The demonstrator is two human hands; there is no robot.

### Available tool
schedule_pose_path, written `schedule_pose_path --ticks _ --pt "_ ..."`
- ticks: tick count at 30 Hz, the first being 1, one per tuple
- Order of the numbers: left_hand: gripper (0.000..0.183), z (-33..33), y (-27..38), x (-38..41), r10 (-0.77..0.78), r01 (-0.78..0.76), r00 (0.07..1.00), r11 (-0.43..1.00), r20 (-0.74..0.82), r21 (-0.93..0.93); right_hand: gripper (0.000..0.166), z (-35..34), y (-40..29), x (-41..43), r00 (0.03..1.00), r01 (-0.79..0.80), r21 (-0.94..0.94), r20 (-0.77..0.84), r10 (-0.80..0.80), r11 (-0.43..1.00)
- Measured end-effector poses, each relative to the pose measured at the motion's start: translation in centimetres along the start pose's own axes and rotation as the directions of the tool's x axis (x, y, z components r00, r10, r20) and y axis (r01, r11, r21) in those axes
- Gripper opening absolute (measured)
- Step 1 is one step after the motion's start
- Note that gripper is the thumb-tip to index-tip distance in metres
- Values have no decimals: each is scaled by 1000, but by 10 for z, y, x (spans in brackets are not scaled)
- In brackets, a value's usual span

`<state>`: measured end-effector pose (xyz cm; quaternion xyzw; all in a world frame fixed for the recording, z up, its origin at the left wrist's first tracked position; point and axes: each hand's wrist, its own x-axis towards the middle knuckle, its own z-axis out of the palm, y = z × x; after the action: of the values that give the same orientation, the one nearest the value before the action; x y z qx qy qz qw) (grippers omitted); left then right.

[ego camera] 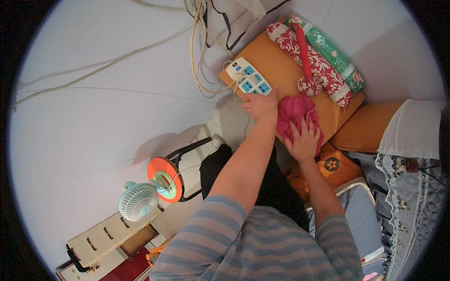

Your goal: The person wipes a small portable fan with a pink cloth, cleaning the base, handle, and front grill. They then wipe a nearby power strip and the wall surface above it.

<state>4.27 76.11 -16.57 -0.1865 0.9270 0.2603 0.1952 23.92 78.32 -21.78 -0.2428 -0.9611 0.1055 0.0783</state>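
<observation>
A white power strip with blue sockets and plugs in it lies at the left corner of an orange-brown padded surface. My left hand grips the strip's near end, fingers partly hidden below it. A crumpled pink cloth lies close by on the right, and my right hand rests on it with the fingers spread. Beyond the cloth are a red stick with a round patterned head, a red and white patterned bolster and a green floral roll.
Several loose cables hang along the wall and run to the strip. A light-blue fan stands on an orange round stool at lower left. White drawers lie behind it. On the right is a bed with a grey lace-trimmed cover.
</observation>
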Motion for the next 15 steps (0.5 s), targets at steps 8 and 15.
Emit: schedule_pose_path --ticks 8,15 --pt "126 29 0 6 143 -126 967 988 -211 90 59 0 1 1 999 24 5 -42 -23 1000" --pt "121 28 -2 25 134 -106 951 988 -278 116 63 2 1 0 999 40 52 -36 -38 998"
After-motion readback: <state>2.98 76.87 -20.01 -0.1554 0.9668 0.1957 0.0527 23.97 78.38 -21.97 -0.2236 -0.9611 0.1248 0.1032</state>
